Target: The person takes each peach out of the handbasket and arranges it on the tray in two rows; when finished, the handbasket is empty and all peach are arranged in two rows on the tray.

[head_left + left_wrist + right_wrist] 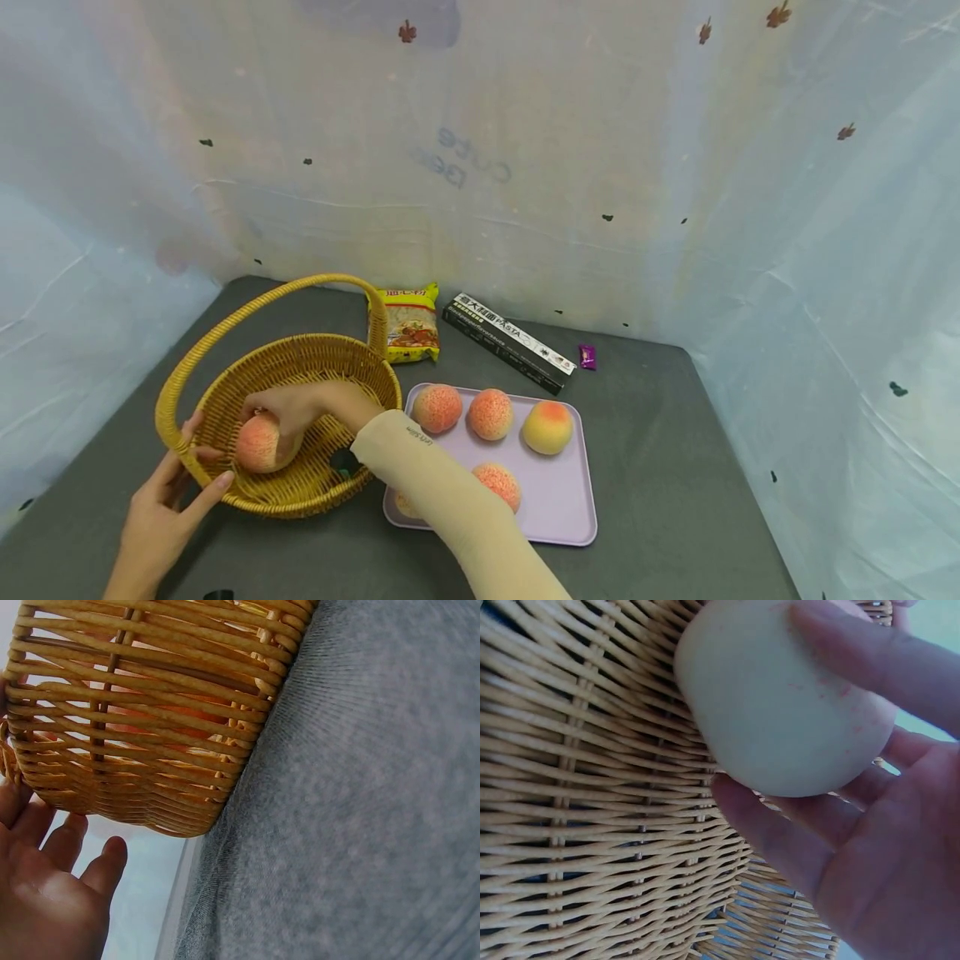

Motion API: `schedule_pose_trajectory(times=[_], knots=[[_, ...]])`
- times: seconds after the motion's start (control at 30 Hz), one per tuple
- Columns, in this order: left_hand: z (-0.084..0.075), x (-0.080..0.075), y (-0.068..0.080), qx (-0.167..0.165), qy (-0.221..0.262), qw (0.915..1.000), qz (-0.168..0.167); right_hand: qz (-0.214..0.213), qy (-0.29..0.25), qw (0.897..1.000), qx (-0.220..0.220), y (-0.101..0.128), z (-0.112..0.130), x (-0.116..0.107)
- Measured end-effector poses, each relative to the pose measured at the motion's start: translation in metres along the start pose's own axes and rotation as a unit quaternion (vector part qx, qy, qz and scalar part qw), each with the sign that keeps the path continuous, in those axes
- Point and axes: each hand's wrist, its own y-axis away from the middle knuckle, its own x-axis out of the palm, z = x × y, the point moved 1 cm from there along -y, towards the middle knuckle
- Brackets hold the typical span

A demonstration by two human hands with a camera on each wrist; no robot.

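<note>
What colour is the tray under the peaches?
Pale lilac tray, plain, with no pattern; the head view shows it best.

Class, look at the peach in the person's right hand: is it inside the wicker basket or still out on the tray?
Inside. The right hand grips the peach within the basket rim, wicker behind it.
</note>
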Motion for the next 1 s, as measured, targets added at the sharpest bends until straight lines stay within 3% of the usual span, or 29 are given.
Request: schedule_pose_trajectory(times=[0.27,0.5,1.0], knots=[[0.000,0.001,0.000,0.000,-0.001,1.0000,-0.002,0.024,0.011,1.000,-0.004,0.000,-0.009,-0.002],[0.001,0.001,-0.001,0.013,0.004,0.9999,-0.008,-0.006,0.015,1.000,0.004,0.002,-0.014,-0.004],[0.001,0.002,-0.001,0.007,0.005,0.9999,-0.006,-0.042,-0.014,0.998,-0.034,0.009,-0.018,-0.007]])
